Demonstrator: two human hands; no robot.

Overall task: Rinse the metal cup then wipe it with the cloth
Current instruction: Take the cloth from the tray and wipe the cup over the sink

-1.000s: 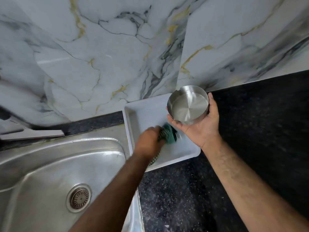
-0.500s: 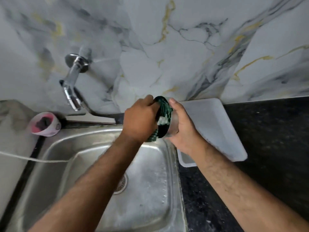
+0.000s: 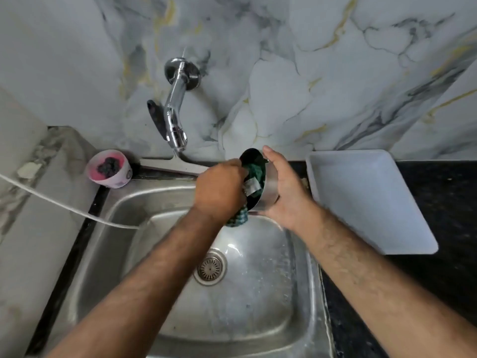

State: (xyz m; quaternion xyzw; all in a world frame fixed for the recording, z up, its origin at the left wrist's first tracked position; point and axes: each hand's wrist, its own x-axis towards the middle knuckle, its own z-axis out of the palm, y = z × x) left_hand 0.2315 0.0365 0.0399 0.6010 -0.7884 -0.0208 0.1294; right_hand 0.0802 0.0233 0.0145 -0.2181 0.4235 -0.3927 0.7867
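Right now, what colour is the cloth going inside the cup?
Dark green cloth, with a lighter checked pattern, seen in the head view.

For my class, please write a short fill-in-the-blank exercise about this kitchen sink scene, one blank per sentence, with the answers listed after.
1. The right hand holds the metal cup tipped on its ____.
2. The left hand pushes the green cloth ____ the cup.
3. Both hands work above the steel ____, below the tap.
4. The white tray on the counter sits to the ____ of the hands.

Answers: side; into; sink; right
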